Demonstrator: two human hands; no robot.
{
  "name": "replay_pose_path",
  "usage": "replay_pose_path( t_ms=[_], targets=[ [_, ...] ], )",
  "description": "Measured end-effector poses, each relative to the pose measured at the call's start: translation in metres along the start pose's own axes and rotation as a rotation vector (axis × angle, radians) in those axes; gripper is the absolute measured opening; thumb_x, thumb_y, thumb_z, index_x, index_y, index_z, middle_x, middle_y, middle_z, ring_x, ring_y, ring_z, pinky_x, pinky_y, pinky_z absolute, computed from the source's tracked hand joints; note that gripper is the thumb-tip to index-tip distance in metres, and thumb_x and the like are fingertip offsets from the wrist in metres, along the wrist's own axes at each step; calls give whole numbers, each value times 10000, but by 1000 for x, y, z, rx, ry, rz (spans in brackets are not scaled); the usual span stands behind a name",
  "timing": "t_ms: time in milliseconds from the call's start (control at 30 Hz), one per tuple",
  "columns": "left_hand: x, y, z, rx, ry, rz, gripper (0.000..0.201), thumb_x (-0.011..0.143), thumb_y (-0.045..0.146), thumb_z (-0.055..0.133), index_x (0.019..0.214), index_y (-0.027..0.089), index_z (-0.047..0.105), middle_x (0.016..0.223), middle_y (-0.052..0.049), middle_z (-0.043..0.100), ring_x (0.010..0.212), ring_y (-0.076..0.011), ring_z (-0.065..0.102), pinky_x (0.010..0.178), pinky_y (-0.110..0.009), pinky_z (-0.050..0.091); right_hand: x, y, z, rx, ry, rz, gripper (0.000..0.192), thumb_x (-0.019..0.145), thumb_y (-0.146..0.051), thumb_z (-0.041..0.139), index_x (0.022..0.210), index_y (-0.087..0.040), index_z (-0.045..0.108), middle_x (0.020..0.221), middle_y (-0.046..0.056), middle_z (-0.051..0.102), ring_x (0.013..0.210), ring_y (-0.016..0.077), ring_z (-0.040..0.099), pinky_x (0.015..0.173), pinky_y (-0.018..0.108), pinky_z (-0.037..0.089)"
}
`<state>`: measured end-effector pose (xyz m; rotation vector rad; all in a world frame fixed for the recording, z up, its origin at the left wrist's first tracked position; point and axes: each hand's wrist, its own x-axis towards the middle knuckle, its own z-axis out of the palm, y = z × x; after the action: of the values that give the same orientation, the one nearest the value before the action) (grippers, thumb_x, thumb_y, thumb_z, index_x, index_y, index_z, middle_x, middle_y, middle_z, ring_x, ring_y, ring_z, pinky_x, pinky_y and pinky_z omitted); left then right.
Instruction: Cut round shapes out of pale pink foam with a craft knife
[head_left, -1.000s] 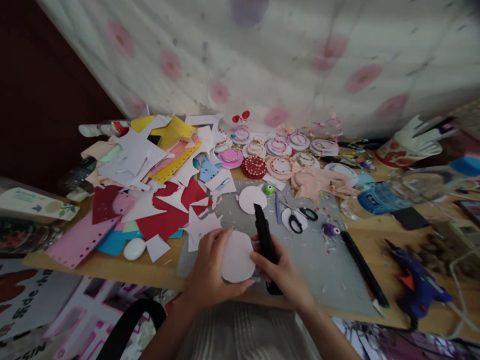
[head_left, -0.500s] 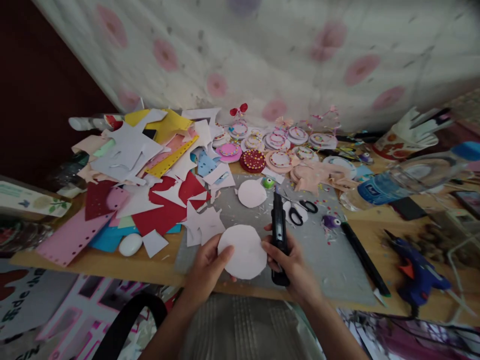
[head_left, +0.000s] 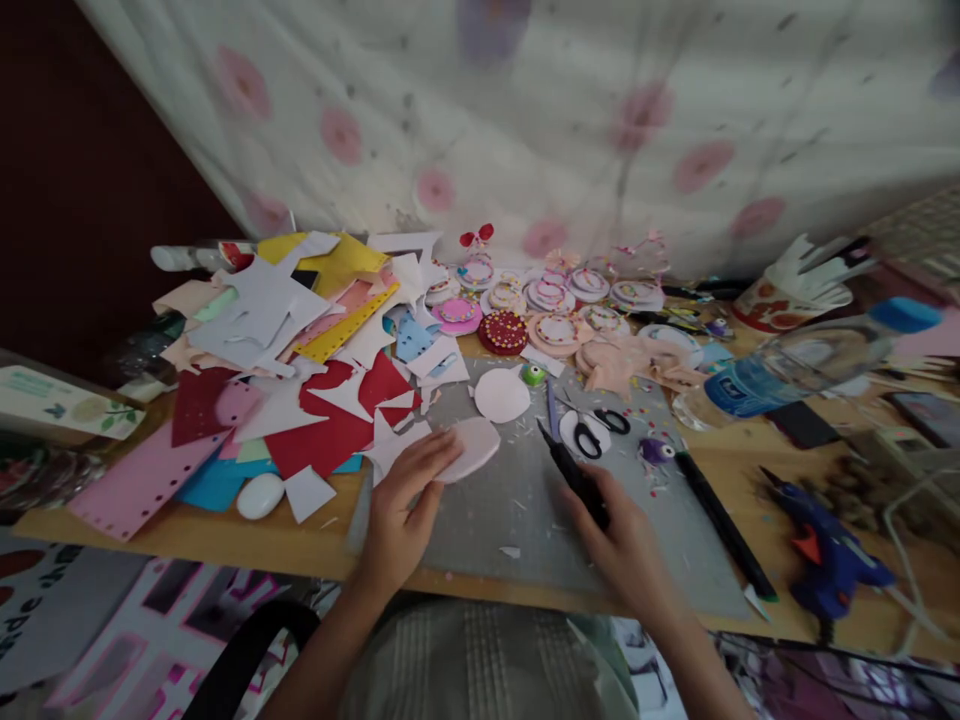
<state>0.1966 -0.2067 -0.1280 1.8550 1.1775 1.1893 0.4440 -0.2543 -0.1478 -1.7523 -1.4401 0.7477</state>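
Observation:
My left hand (head_left: 405,510) is closed on the left edge of a round white foam disc (head_left: 474,450), which is tilted above the grey cutting mat (head_left: 495,540). In my right hand (head_left: 616,535) is a black utility knife (head_left: 574,470), gripped by its handle with the tip pointing forward and left. Knife and disc are apart. Beyond them another white disc (head_left: 502,396) lies flat on the mat. Black-handled scissors (head_left: 596,432) rest beside a small white disc, ahead of my right hand.
Foam offcuts (head_left: 255,310) are heaped on the left. Decorated round pieces (head_left: 555,330) line the back, before a flowered curtain. On the right are a water bottle (head_left: 795,370), a blue glue gun (head_left: 832,550), a black marker (head_left: 724,525) and a paper cup (head_left: 769,300).
The disc in my left hand has moved forward and tipped from face-up to slanted. My right hand has moved right, away from the disc, and the knife now points more forward.

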Motion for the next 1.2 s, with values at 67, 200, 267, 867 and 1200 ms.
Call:
replay_pose_path(
  t_ms=[67,200,267,867,1200],
  targets=[
    [13,-9,8,93,-80,126,382,940,125,419,1212,257,653,1353,-58,601,1291,-207,519,1102,-437,405,-2,15,-8,-169,31,-54,381,884,-458,523,1156,-195,573,1002,108,666,869,254,632,766,382,503],
    [28,-21,30,289,-369,181,442,891,64,434,1255,236,617,1388,-92,568,1334,-228,477,1093,-477,410,-7,41,-20,-378,117,-139,378,922,-417,491,1213,-193,580,1048,128,636,940,269,613,827,409,499],
    [30,-19,34,370,-484,171,409,851,153,563,1249,227,613,1421,-111,531,1348,-270,455,1086,-492,411,-9,52,-23,-417,164,-199,366,929,-396,490,1218,-191,581,1043,126,635,937,265,606,822,407,499],
    [130,-22,57,589,-461,141,674,688,324,715,1281,121,468,1262,-173,522,1201,-339,479,1029,-482,390,-9,65,-31,-420,429,-253,347,903,-393,550,1184,-198,606,1014,124,666,892,284,611,763,415,458],
    [154,-21,73,490,-517,52,834,427,246,813,1216,135,568,1163,-169,549,1163,-443,461,1010,-575,344,-8,62,-31,-396,454,-293,339,914,-387,552,1195,-201,592,1024,119,658,908,276,612,755,401,463]
  ],
)
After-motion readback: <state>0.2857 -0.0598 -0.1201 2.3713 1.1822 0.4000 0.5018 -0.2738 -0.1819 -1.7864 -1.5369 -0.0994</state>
